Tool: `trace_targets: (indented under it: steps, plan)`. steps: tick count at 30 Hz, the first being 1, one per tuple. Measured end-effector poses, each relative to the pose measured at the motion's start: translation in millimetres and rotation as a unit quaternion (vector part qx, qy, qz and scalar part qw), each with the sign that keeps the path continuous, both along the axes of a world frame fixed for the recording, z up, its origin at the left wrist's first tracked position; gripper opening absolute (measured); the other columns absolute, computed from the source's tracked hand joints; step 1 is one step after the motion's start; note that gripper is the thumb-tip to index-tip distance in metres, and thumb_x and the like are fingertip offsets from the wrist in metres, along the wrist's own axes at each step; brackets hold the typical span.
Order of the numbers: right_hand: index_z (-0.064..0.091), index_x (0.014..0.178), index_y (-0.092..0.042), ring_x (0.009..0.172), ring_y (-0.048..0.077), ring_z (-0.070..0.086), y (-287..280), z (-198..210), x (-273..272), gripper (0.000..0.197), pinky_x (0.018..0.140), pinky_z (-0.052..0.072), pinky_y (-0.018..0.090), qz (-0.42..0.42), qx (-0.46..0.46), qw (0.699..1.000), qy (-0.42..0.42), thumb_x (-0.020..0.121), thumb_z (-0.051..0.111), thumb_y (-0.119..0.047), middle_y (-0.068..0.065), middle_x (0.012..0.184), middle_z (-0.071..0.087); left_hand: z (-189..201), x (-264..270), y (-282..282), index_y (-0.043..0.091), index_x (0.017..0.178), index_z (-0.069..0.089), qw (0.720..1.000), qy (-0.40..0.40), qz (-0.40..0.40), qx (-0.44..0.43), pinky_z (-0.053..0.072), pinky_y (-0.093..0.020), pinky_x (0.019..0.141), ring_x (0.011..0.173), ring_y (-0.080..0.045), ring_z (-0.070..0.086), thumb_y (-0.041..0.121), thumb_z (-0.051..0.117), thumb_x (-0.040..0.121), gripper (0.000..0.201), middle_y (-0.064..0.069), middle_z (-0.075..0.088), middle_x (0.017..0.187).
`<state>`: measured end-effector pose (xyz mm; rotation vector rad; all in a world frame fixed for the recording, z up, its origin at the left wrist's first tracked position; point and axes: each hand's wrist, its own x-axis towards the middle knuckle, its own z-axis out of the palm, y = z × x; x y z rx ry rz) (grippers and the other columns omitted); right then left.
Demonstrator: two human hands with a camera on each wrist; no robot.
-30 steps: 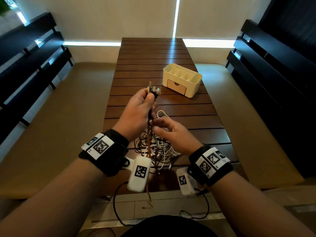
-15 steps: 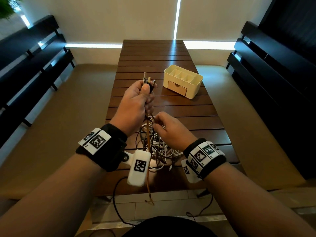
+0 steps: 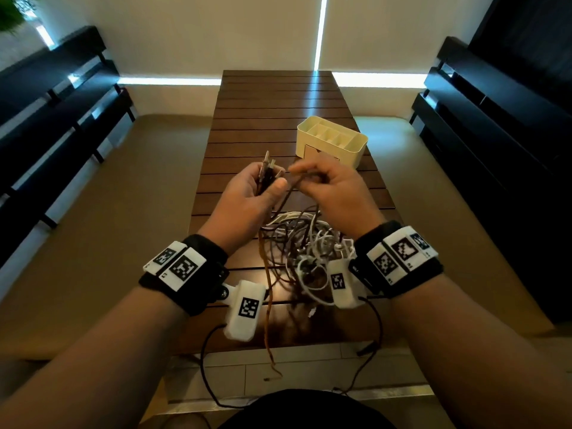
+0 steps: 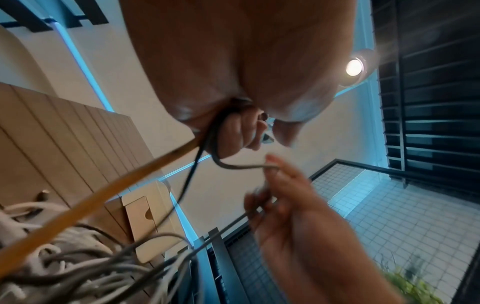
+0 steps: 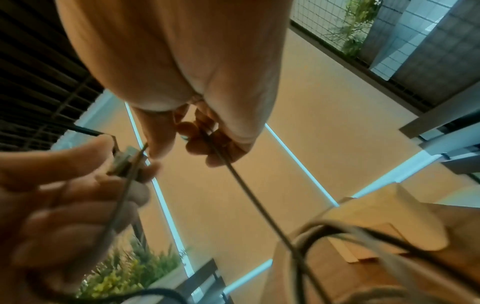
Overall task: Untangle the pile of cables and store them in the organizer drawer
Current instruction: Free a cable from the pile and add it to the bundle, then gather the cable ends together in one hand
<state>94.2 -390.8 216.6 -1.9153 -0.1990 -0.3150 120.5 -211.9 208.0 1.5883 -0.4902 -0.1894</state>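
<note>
Left hand point(image 3: 247, 196) gripping several plug ends point(image 3: 268, 168), right hand point(image 3: 334, 184) pinching one dark cable point(image 3: 289, 193), one cable pile point(image 3: 306, 243), one organizer point(image 3: 332, 140)

Cream organizer point(image 3: 332, 143), white and dark cables point(image 3: 305, 243), brown slatted table point(image 3: 278, 97).

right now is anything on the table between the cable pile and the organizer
Nothing visible: bare table lies between the cable pile and the organizer. Both hands are raised over that gap, and the drawer looks closed.
</note>
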Motion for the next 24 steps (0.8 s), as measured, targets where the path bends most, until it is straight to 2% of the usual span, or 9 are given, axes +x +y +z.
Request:
trace_targets:
  steps: [3, 5, 7, 10, 13, 16, 19, 22, 24]
  plan:
    - [0.061, 0.11, -0.027, 0.072, 0.007, 0.052, 5, 8, -1, 0.031, 0.07, 0.048, 0.022, 0.01, 0.014, 1.0, 0.009, 0.092, 0.06, -0.002, -0.006, 0.081, 0.054, 0, -1, -6, 0.007, 0.112, 0.061, 0.997, -0.037, 0.023, 0.067, 0.041, -0.017, 0.055, 0.056, 0.001, 0.05, 0.009, 0.063, 0.096, 0.016, 0.008, 0.058, 0.076]
    - [0.058, 0.11, -0.029, 0.073, 0.009, 0.051, 5, 2, -3, 0.033, 0.072, 0.05, 0.032, 0.01, 0.023, 0.999, 0.029, 0.091, 0.059, -0.001, -0.004, 0.081, 0.053, 0, 0, -7, 0.014, 0.098, 0.064, 0.99, -0.059, 0.015, 0.13, 0.043, -0.02, 0.056, 0.057, -0.004, 0.05, 0.014, 0.066, 0.095, 0.004, 0.007, 0.059, 0.072]
    - [0.058, 0.107, -0.032, 0.076, 0.013, 0.055, 4, -5, -5, 0.031, 0.075, 0.053, 0.04, 0.006, 0.024, 0.999, 0.045, 0.092, 0.059, -0.005, -0.005, 0.083, 0.056, 0, 0, -5, 0.018, 0.086, 0.063, 0.981, -0.078, 0.013, 0.175, 0.04, -0.021, 0.056, 0.055, -0.004, 0.047, 0.018, 0.067, 0.094, 0.009, 0.01, 0.055, 0.065]
    - [0.058, 0.103, -0.036, 0.083, 0.01, 0.059, 3, -18, -8, 0.026, 0.08, 0.055, 0.039, 0.001, 0.016, 0.998, 0.062, 0.095, 0.061, -0.012, -0.006, 0.09, 0.06, 1, 1, -3, 0.021, 0.081, 0.06, 0.974, -0.089, 0.012, 0.207, 0.038, -0.02, 0.054, 0.051, -0.002, 0.045, 0.021, 0.066, 0.095, 0.016, 0.01, 0.052, 0.06]
    - [0.059, 0.1, -0.032, 0.087, 0.005, 0.06, 3, -29, -11, 0.015, 0.082, 0.054, 0.03, 0.019, 0.006, 0.995, 0.097, 0.099, 0.058, -0.018, -0.009, 0.095, 0.062, 3, 1, -5, 0.019, 0.082, 0.062, 0.973, -0.1, 0.021, 0.208, 0.039, -0.019, 0.053, 0.052, -0.003, 0.044, 0.022, 0.064, 0.097, 0.015, 0.006, 0.053, 0.064]
    - [0.061, 0.105, -0.025, 0.096, 0.02, 0.063, 2, -47, -12, 0.009, 0.089, 0.055, 0.041, 0.026, -0.07, 0.983, 0.167, 0.102, 0.053, -0.025, -0.003, 0.101, 0.065, 7, 4, -5, 0.023, 0.08, 0.058, 0.98, -0.096, 0.051, 0.169, 0.04, -0.019, 0.053, 0.051, -0.002, 0.045, 0.021, 0.063, 0.097, 0.019, 0.006, 0.052, 0.064]
    - [0.063, 0.11, -0.021, 0.098, 0.02, 0.063, -3, -70, -11, 0.017, 0.092, 0.054, 0.045, 0.026, -0.137, 0.965, 0.222, 0.103, 0.05, -0.03, -0.001, 0.104, 0.067, 10, 9, 1, 0.027, 0.078, 0.055, 0.99, -0.073, 0.07, 0.099, 0.038, -0.033, 0.056, 0.053, -0.01, 0.044, 0.032, 0.063, 0.093, 0.017, 0.011, 0.048, 0.062]
    - [0.063, 0.104, -0.026, 0.097, 0.023, 0.066, -10, -74, -1, 0.014, 0.086, 0.057, 0.041, -0.003, -0.131, 0.967, 0.22, 0.103, 0.05, -0.028, -0.003, 0.1, 0.068, 8, 8, 5, 0.025, 0.079, 0.055, 0.99, -0.066, 0.079, 0.094, 0.036, -0.034, 0.054, 0.051, -0.011, 0.041, 0.038, 0.061, 0.088, 0.017, 0.012, 0.046, 0.058]
    - [0.064, 0.096, -0.029, 0.094, 0.024, 0.067, -16, -63, 13, 0.016, 0.083, 0.059, 0.041, -0.057, -0.103, 0.976, 0.183, 0.103, 0.051, -0.027, -0.001, 0.096, 0.069, 4, 8, 7, 0.025, 0.078, 0.055, 0.99, -0.058, 0.088, 0.096, 0.035, -0.034, 0.054, 0.05, -0.011, 0.04, 0.038, 0.062, 0.087, 0.018, 0.013, 0.045, 0.054]
